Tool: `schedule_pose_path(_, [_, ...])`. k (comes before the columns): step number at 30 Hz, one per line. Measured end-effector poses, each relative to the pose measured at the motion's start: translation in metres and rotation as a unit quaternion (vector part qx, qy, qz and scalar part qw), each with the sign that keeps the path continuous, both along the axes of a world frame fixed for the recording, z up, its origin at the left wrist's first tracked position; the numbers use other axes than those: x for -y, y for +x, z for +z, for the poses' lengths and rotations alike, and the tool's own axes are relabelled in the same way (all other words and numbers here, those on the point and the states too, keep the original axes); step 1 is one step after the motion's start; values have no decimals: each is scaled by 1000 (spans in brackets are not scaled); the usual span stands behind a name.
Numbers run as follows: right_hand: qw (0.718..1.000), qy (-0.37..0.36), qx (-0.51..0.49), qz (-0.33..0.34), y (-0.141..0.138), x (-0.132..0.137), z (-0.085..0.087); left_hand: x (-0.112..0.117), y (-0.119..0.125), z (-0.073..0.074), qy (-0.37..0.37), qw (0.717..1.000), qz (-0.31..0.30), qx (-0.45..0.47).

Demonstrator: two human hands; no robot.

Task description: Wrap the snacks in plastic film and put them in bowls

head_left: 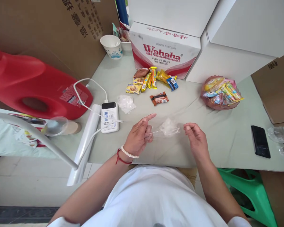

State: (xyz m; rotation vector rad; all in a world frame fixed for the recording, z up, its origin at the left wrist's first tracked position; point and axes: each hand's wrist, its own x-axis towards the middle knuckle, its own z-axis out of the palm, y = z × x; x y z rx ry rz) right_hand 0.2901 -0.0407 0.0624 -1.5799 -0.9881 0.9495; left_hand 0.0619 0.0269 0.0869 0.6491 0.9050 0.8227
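Observation:
My left hand (pixel 139 135) and my right hand (pixel 196 136) hold a thin clear plastic bag (pixel 168 127) stretched between them just above the grey-green tabletop (pixel 203 151). The left pinches one edge with its forefinger pointing out; the right pinches the other edge with fingers curled. Beyond the bag lie a brown snack bar (pixel 159 98), a pile of small snack packets (pixel 151 79) and another crumpled clear bag (pixel 126 103).
A Wahaha water carton (pixel 164 50) stands at the back, a paper cup (pixel 111 46) left of it. A pink bag of sweets (pixel 220 93) lies right, a black phone (pixel 260 141) further right. A power bank (pixel 110 117), white roll (pixel 86 143) and red jug (pixel 26 82) lie left.

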Motion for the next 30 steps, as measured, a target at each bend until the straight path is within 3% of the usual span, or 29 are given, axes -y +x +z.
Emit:
schedule_pose_path(3, [997,34,46,45,-20,-2,1,7,9,1,12,1000,-4,6])
schedule_pose_path(5, [996,17,44,78,-36,-9,-2,12,15,2,19,999,-24,13])
schedule_pose_path(7, [997,-23,-1,70,-47,-18,-8,14,17,5,21,999,-45,22])
schedule_pose_path(12, [984,-59,-161,41,-23,-29,-14,3,-9,11,-13,999,-39,24])
schedule_pose_path(16, [979,-56,-194,-6,6,-23,-11,-11,-31,9,-59,998,-11,24])
schedule_pose_path(18, [984,-59,-171,9,1,-20,-11,-11,-29,7,-66,997,-7,33])
schedule_pose_path(23, [971,-107,-172,129,-57,-21,-15,-2,-8,11,-52,995,-44,74])
schedule_pose_path(25, [964,-116,-190,147,-69,-23,-18,-1,-8,14,-49,994,-50,79])
schedule_pose_path(27, [963,-111,-206,131,-65,-24,-19,-4,-16,17,-51,995,-50,77])
schedule_pose_path(30, [966,-96,-227,75,-38,-22,-18,-15,-35,15,-69,995,-45,57])
